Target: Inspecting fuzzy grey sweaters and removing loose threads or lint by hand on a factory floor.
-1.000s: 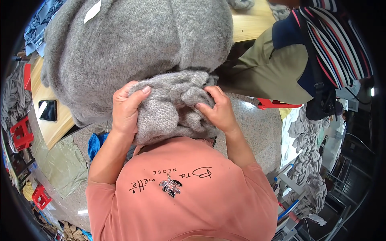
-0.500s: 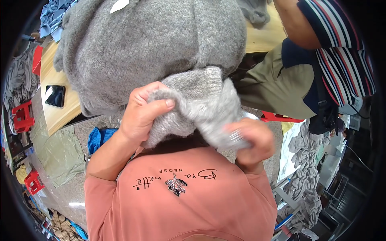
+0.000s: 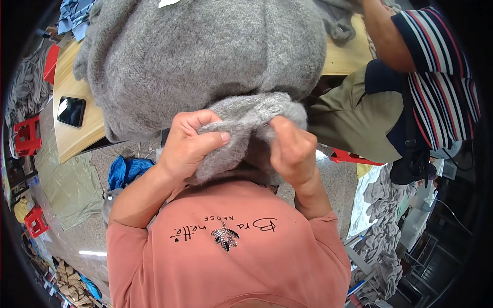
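"Fingers first: what is the left hand [image 3: 187, 146] doing?"

"It's pinching a fuzzy grey knit piece [image 3: 221, 161], with the thumb pressing on top and the fingers folding closed underneath."

"And the right hand [image 3: 295, 151]?"

"It's curling nearly into a fist and gripping the upper right part of that same piece. The fingertips are hiding behind the hand, so I can't tell exactly how they're meeting."

"Where is the piece sitting?"

"It's bunching up between both hands, just in front of the salmon shirt [image 3: 231, 267] and right by a big grey knit bundle [image 3: 205, 56]. I can't tell whether the two are touching."

"What else is lying around?"

"The bundle is resting on a wooden table [image 3: 69, 141], and a black phone [image 3: 71, 111] is lying near the left corner. On the right, a co-worker in a striped top [image 3: 441, 113] is standing beside the table."
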The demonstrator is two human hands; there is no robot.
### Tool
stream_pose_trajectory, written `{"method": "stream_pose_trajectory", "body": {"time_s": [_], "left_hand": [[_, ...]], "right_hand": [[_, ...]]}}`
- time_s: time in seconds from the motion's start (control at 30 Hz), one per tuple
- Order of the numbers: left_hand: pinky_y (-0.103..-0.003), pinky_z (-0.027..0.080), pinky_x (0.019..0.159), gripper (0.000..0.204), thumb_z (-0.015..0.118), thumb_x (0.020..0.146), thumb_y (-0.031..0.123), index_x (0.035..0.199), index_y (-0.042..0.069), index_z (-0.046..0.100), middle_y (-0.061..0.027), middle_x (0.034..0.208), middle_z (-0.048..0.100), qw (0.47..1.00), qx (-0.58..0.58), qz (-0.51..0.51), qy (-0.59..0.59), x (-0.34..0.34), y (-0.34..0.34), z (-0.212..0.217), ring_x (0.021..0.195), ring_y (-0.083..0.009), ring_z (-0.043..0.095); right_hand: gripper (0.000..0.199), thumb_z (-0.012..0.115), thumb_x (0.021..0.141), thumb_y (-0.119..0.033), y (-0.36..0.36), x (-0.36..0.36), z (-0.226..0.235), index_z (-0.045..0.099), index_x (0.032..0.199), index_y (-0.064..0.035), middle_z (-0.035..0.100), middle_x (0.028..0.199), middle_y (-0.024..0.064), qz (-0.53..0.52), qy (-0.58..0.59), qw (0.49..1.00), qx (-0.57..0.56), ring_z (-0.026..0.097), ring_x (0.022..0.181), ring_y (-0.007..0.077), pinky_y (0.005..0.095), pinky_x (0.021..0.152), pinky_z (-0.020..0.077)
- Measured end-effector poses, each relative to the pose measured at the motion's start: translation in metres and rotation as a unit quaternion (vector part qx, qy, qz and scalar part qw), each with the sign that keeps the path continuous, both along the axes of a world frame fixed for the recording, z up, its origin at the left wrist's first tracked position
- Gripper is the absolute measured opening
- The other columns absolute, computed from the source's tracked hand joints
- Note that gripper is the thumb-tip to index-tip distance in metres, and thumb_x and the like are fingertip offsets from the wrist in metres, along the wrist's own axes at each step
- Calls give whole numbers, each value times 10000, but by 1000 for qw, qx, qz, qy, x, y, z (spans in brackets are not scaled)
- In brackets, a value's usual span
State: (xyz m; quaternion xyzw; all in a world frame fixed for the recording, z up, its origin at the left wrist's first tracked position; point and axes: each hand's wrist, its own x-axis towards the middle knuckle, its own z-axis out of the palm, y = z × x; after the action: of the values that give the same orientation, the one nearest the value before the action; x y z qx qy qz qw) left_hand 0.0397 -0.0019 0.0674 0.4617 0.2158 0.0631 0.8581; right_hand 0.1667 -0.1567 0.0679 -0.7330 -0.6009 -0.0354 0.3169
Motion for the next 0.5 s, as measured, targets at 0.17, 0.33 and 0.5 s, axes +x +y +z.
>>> {"method": "stream_pose_trajectory", "body": {"time_s": [0.17, 0.33, 0.5], "left_hand": [[-189, 399, 585, 39, 598, 727, -14, 760, 3, 609, 7, 711, 596, 1000, 19, -8, -9, 6, -7, -3, 662, -28, 496], [-205, 395, 638, 81, 558, 711, -25, 781, -21, 599, -22, 777, 592, 989, 137, -34, -41, 8, -5, 2, 702, -55, 496], [-204, 395, 627, 104, 541, 725, -28, 803, -31, 610, -14, 765, 591, 976, 197, -57, -78, 4, 0, -7, 698, -52, 488]], "right_hand": [[268, 553, 553, 98, 2, -9, 5, 563, 809, 19, 608, 741, 148, 129, 117, 980, 94, 600, 587, 269, 319, 497, 467], [269, 609, 562, 63, 10, -10, 1, 560, 821, 8, 584, 754, 111, 142, 39, 979, 142, 534, 527, 195, 271, 431, 404], [280, 631, 569, 55, 15, -7, -3, 564, 838, 11, 567, 751, 104, 128, -14, 976, 175, 491, 495, 159, 258, 398, 357]]}}
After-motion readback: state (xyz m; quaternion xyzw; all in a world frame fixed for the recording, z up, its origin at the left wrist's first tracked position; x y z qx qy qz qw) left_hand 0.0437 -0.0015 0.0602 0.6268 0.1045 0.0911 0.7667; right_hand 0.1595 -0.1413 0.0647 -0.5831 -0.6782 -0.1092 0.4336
